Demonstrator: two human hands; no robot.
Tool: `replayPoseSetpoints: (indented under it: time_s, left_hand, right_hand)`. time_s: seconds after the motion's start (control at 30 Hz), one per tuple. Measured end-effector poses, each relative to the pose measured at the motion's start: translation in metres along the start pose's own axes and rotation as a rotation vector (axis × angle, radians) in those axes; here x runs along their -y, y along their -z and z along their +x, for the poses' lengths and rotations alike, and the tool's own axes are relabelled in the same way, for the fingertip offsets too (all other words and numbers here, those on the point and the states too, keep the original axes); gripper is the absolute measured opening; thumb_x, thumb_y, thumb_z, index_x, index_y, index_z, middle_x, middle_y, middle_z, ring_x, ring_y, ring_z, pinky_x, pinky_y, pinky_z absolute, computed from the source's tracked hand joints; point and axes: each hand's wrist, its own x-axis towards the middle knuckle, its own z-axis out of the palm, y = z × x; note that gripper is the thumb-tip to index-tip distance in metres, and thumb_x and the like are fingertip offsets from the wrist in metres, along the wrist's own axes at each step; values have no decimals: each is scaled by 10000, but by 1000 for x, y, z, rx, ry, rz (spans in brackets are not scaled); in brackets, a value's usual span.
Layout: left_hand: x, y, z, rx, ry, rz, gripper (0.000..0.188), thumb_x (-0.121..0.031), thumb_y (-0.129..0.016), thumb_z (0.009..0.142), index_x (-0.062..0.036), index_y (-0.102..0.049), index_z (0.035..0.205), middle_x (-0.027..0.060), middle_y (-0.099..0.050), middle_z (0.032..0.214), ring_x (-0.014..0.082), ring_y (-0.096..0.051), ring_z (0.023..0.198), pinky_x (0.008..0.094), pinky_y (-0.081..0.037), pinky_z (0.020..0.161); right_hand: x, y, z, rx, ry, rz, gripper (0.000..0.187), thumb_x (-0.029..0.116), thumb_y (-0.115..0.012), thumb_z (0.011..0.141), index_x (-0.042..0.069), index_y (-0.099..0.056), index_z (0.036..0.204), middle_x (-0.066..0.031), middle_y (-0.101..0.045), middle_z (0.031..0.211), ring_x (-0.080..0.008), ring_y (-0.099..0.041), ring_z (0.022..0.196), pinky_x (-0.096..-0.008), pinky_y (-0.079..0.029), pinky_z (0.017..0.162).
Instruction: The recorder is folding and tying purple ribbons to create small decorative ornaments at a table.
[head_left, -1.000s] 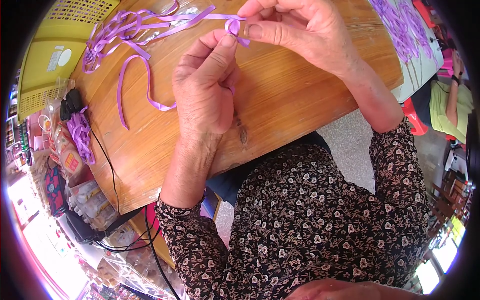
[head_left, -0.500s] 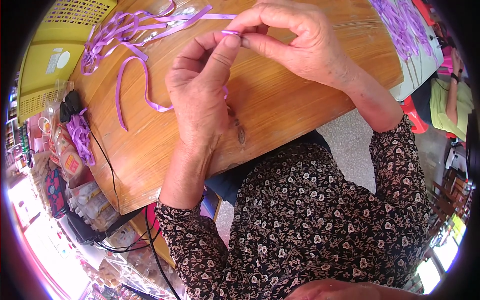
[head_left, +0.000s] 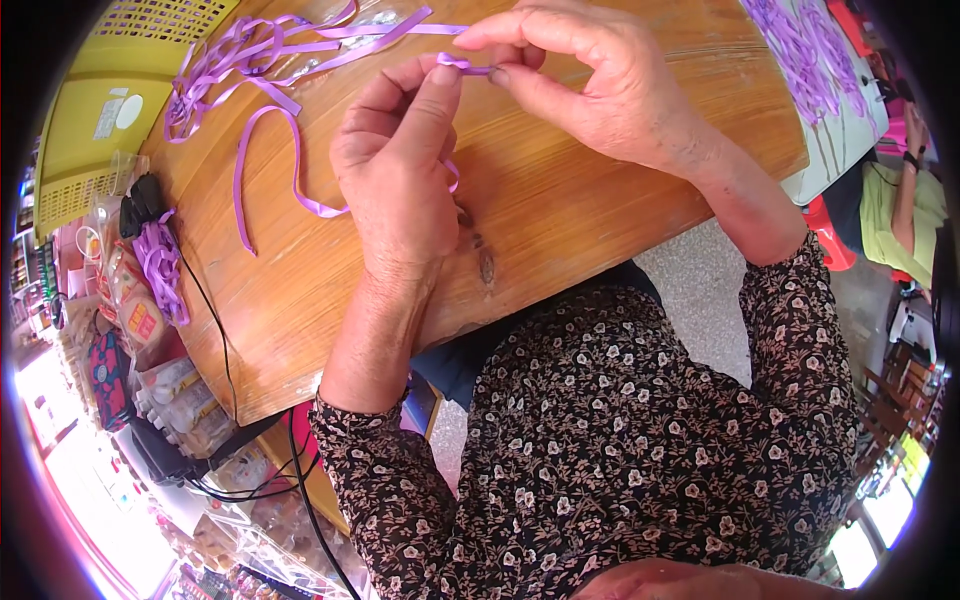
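Observation:
Above the table, my left hand pinches a narrow purple ribbon between thumb and curled forefinger. A small fold or loop in the ribbon stands up at that thumb tip. My right hand holds the other end of this short stretch at its thumb tip, with the forefinger raised apart from it. The right hand's other fingers are partly hidden. A longer ribbon tail curves over the wood and passes behind my left hand. Farther left lies a loose tangle of the same ribbon, one strand reaching toward my right fingers.
The wooden table has a yellow perforated basket at its far left. A purple ribbon bundle and a black cable hang by the left edge. More ribbons lie on a white surface at right, near another person.
My right forefinger has lifted away from the thumb, and the hands have parted slightly. The small ribbon fold and the stretch between my hands now show more plainly.

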Motion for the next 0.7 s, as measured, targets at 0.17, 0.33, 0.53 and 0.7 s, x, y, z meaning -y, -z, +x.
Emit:
replayPoseSetpoints:
  time_s: [0.17, 0.33, 0.53, 0.7]
  left_hand:
    - [-8, 13, 16, 13, -303, 313, 87, -41, -625, 856, 10, -645, 925, -4, -626, 787, 27, -526, 688, 162, -413, 560]
    - [-5, 21, 29, 101, -518, 489, 67, -32, -631, 848, 0, -652, 903, -15, -613, 765, 23, -509, 670, 153, -400, 570]
    - [-6, 19, 23, 183, -146, -16, 81, -12, -647, 829, -14, -652, 910, -38, -583, 734, 28, -489, 642, 157, -377, 553]
    - [4, 4, 11, 117, -288, 30, 91, -21, -620, 853, -31, -633, 942, -45, -544, 720, 17, -344, 512, 166, -243, 447]
  right_hand:
    - [-5, 19, -2, 71, 77, -311, 174, -14, -593, 781, 11, -639, 946, -133, -601, 832, -302, -579, 821, -345, -465, 729]
    - [2, 36, 14, 348, -24, 331, 144, -4, -606, 792, 3, -668, 922, -101, -656, 909, -212, -609, 878, -279, -453, 799]
    - [9, 35, 8, 41, -1194, 1118, 241, -78, -578, 808, -28, -656, 1030, -123, -656, 1032, -183, -604, 942, -265, -468, 832]
    - [14, 20, 7, -210, -1189, 1393, 254, -61, -578, 833, -29, -636, 1078, -157, -636, 1067, -203, -597, 965, -281, -478, 827]
